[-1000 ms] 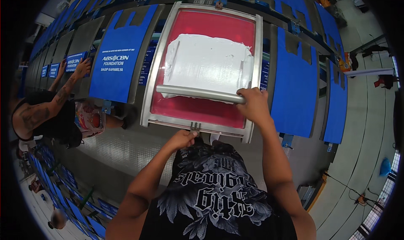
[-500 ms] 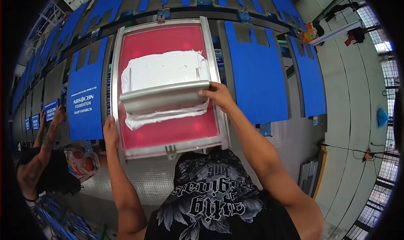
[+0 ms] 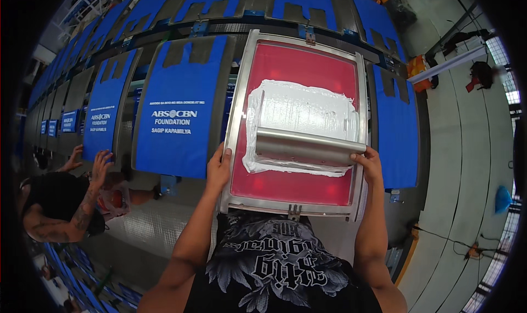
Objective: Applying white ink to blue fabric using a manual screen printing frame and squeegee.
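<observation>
In front of me is a screen printing frame (image 3: pixel 235 143) with silvery metal rails and red mesh (image 3: pixel 269 189). White ink (image 3: pixel 307 101) covers the mesh's middle. Across the ink's lower part lies a wide metal squeegee (image 3: pixel 307 144), tilted slightly down to the right. My left hand (image 3: pixel 219 169) is closed on the frame's left rail. My right hand (image 3: pixel 369 163) grips the right rail, its thumb at the squeegee's right end. What lies beneath the frame is hidden; I cannot tell whether the frame rests flat or is raised.
Blue bag-shaped fabric with white print (image 3: pixel 175 126) lies on a dark board just left. An unprinted blue piece (image 3: pixel 395 132) lies to the right. More blue pieces line the far row. At left, a co-worker's hands (image 3: pixel 99 167) are near another printed piece.
The frame has shifted right with both my hands and the squeegee, uncovering a printed blue piece on its left. My right hand has moved onto the right rail. The co-worker's hands have lowered.
</observation>
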Motion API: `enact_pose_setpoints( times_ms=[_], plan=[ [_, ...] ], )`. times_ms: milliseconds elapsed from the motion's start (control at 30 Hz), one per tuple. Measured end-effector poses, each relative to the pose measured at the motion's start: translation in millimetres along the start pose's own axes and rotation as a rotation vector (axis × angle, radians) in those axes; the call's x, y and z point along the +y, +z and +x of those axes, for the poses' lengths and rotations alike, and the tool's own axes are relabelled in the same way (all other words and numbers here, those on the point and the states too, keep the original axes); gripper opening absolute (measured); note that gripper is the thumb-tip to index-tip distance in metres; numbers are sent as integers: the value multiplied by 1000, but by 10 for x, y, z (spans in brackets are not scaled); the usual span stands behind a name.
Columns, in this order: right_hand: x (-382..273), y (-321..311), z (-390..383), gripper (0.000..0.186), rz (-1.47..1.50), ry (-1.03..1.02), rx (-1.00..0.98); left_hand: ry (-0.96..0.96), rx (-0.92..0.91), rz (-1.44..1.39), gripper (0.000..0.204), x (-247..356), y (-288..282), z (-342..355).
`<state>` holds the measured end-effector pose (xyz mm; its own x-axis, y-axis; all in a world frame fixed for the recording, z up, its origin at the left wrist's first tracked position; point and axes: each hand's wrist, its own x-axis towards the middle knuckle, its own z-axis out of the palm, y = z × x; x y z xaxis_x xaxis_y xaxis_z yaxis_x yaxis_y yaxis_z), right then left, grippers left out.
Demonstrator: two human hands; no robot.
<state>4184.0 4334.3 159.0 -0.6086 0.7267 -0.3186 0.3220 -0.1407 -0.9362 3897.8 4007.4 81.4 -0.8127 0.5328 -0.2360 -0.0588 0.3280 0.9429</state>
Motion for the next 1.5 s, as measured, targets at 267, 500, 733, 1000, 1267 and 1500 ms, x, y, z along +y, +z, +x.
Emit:
enact_pose_setpoints(
  times_ms=[267,500,733,1000,1267,1500],
  plan=[
    [229,-459,424,41,-77,13,-14,-36,110,218,47,60,448,-78],
    [342,-468,558,41,-45,-3,-93,-122,144,185,58,-48,490,60],
    [457,-441,518,38,13,-48,-115,-101,81,75,52,-123,478,89],
    [279,-437,437,37,-228,-3,-175,53,111,665,51,-162,394,77],
    [-144,-35,-157,33,-1143,-372,-292,581,-486,859,38,1042,763,-12],
    [-216,10,1036,31,-1163,-752,14,750,-195,859,35,1151,1138,1064]
  ],
)
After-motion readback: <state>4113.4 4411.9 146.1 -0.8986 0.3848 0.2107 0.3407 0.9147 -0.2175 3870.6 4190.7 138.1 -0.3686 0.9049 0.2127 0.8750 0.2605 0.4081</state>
